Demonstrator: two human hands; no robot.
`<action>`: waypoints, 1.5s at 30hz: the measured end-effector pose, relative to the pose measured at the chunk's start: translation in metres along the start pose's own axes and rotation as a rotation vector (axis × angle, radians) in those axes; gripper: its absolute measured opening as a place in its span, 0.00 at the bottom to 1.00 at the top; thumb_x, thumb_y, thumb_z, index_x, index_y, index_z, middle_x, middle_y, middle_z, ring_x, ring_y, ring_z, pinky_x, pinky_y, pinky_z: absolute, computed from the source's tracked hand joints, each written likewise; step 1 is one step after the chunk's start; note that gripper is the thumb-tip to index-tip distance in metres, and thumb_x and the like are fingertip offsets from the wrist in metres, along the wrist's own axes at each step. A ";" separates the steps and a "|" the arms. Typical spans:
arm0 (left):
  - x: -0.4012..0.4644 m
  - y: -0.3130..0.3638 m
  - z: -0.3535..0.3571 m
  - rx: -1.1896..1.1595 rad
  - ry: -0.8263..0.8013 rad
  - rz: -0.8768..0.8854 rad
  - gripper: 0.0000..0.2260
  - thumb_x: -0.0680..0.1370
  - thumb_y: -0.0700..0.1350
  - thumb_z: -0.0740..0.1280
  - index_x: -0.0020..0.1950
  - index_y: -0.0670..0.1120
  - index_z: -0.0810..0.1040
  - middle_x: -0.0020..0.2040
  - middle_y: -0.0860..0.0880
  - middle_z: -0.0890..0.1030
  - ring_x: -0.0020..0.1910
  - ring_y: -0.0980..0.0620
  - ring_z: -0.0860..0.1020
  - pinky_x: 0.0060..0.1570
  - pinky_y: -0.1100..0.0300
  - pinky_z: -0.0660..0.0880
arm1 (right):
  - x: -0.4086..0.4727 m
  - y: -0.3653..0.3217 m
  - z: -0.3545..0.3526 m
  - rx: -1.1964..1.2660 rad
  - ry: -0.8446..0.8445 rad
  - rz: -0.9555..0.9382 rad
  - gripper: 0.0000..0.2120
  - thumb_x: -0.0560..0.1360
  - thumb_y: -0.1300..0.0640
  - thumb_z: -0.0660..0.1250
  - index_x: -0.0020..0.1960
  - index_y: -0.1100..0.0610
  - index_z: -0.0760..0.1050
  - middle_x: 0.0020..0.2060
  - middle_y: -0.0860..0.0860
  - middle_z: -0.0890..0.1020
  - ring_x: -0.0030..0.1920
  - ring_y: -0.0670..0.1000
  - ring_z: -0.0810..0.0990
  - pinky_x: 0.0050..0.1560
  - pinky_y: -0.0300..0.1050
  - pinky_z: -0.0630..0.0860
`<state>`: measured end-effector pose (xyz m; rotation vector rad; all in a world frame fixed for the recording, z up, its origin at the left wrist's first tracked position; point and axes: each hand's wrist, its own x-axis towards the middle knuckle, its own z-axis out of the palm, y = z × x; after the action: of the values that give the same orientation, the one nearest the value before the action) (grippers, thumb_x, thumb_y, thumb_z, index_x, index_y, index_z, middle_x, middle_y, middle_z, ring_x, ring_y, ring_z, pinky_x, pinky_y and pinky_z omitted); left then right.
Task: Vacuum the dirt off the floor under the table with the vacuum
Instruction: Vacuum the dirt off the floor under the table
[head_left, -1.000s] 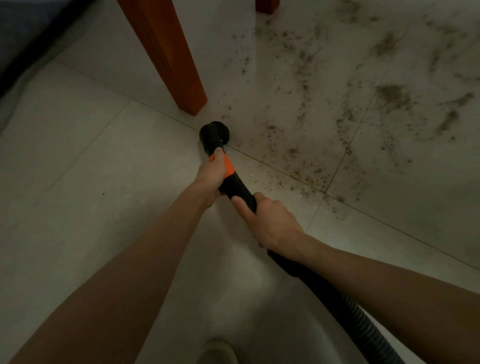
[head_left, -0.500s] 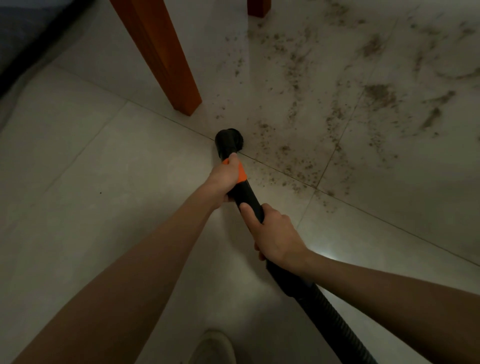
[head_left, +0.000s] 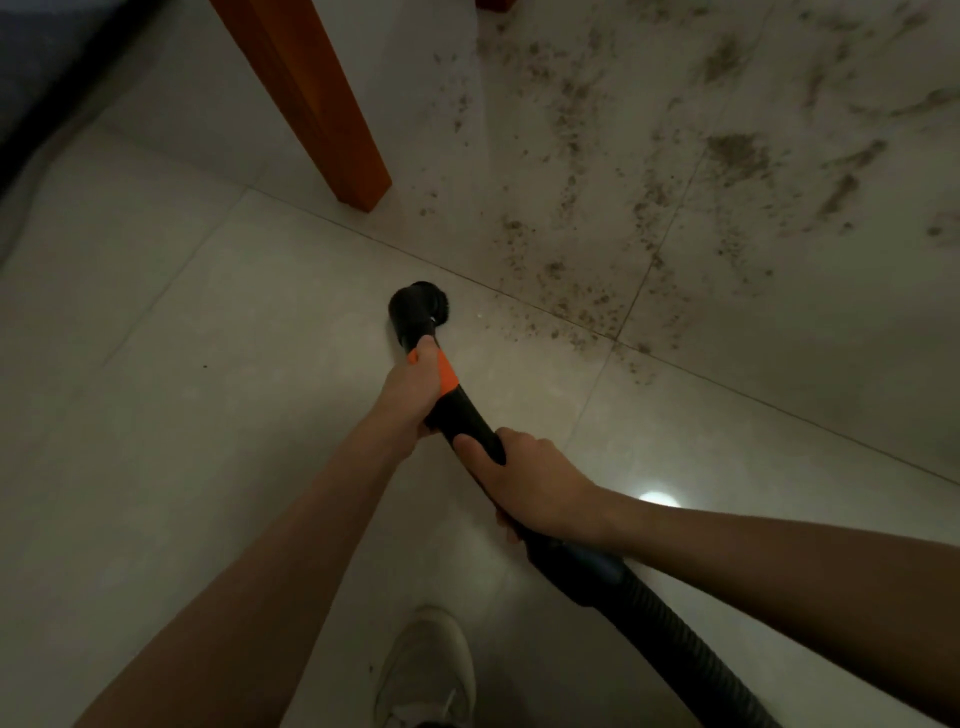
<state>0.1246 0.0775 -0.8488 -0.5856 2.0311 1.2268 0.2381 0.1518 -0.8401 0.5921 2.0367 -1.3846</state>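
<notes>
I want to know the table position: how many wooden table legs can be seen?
2. One table leg stands upper left of the brush head. A second leg barely shows at the top edge. Others may be out of view.

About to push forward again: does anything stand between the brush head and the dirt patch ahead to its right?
Nothing visible does. The brush head sits on bare tile just short of the dirt, with only open floor between them. The table leg stands farther ahead and to the left, off that line.
</notes>
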 end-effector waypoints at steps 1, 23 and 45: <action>-0.004 -0.005 0.003 0.008 -0.003 0.009 0.23 0.81 0.55 0.53 0.67 0.39 0.66 0.51 0.41 0.74 0.49 0.43 0.75 0.47 0.51 0.74 | -0.003 0.003 -0.001 0.010 -0.016 0.015 0.18 0.79 0.38 0.53 0.43 0.53 0.67 0.34 0.53 0.79 0.26 0.48 0.76 0.33 0.44 0.78; -0.013 0.001 0.051 0.066 -0.145 0.066 0.23 0.82 0.56 0.51 0.66 0.40 0.67 0.53 0.43 0.74 0.53 0.44 0.75 0.50 0.53 0.74 | 0.000 0.019 -0.028 0.108 0.210 -0.012 0.22 0.78 0.40 0.56 0.50 0.60 0.70 0.32 0.53 0.78 0.19 0.46 0.73 0.20 0.38 0.71; -0.010 -0.030 0.059 0.036 -0.109 0.003 0.24 0.81 0.55 0.53 0.69 0.38 0.66 0.63 0.37 0.74 0.61 0.40 0.74 0.62 0.46 0.72 | -0.029 0.040 -0.026 0.098 0.070 0.085 0.21 0.78 0.38 0.55 0.42 0.56 0.69 0.29 0.53 0.76 0.23 0.49 0.74 0.27 0.42 0.74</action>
<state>0.1704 0.1165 -0.8778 -0.4882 1.9594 1.1958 0.2787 0.1897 -0.8394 0.7711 1.9817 -1.4380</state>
